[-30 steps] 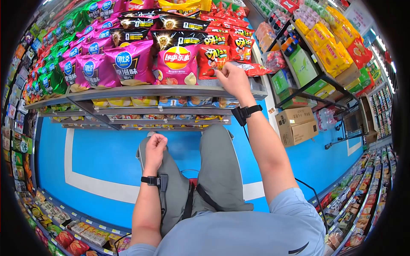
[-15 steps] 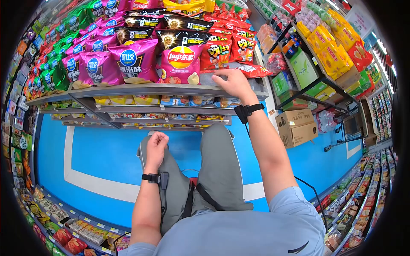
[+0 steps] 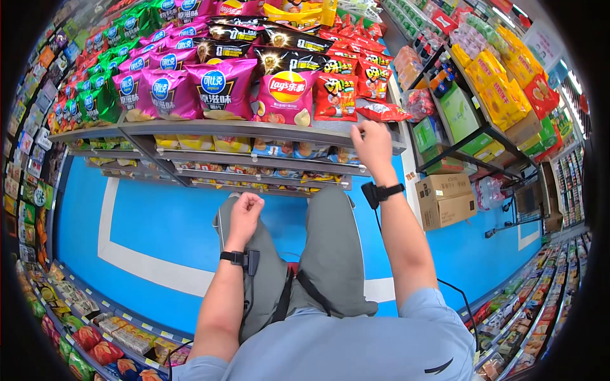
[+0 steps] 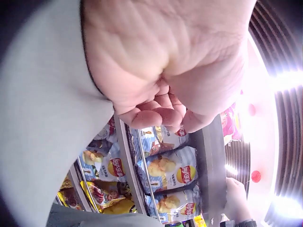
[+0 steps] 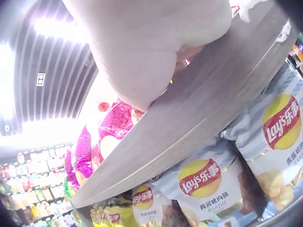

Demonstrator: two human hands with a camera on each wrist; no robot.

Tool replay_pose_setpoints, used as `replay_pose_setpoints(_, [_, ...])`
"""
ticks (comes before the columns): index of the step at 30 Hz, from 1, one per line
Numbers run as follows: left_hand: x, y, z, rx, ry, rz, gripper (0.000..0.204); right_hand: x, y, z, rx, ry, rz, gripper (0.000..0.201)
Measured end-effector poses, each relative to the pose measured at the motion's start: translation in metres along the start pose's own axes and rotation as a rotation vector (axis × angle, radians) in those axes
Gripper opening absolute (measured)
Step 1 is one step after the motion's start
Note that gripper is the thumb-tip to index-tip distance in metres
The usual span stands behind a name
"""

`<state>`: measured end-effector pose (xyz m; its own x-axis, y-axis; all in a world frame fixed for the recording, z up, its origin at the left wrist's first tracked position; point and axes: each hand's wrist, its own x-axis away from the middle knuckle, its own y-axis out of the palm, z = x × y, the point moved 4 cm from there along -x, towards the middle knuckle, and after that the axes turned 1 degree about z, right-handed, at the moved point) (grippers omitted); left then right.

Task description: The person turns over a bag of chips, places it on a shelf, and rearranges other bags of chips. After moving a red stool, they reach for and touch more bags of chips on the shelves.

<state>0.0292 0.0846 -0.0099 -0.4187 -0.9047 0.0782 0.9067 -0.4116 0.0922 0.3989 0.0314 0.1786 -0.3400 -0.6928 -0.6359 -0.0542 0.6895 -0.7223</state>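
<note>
Flat red packet [image 3: 385, 112] lies near right hand [image 3: 375, 143], fingers [image 3: 367, 127] loosely bent.

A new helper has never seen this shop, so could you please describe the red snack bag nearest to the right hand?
Start at the grey display shelf in front of the person's knees and follow its top level to the right end. There, just beyond the right hand, is the red snack bag. It lies flat, while the red packets beside and behind it stand upright.
</note>
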Motion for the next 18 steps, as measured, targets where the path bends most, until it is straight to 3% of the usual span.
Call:
replay_pose_setpoints(1, [0.002,-0.002,0.003,-0.005,-0.003,0.006,0.007,0.003,-0.002,0.008,0.07,0.095,-0.071,0.019])
replay_pose_setpoints(3, [0.002,-0.005,0.006,-0.007,-0.009,0.005,0.007,0.001,-0.009,0.017,0.131,0.115,-0.056,0.023])
replay_pose_setpoints(4, [0.002,-0.006,0.006,0.009,-0.022,0.012,0.007,0.001,-0.016,0.021,0.192,0.141,-0.038,0.031])
replay_pose_setpoints(5, [0.001,-0.007,0.005,0.024,-0.035,0.017,0.007,-0.002,-0.016,0.026,0.207,0.058,-0.035,0.063])
replay_pose_setpoints(6, [0.0,-0.007,0.003,0.025,-0.035,0.011,0.007,-0.007,-0.016,0.029,0.212,0.062,-0.033,0.063])
replay_pose_setpoints(9, [-0.003,-0.006,0.001,0.043,-0.016,-0.008,0.007,-0.023,-0.006,0.039,0.329,0.07,-0.17,0.09])
replay_pose_setpoints(18, [-0.007,0.003,0.005,0.042,-0.042,-0.001,0.006,-0.034,0.016,0.049,0.318,0.081,-0.391,0.083])
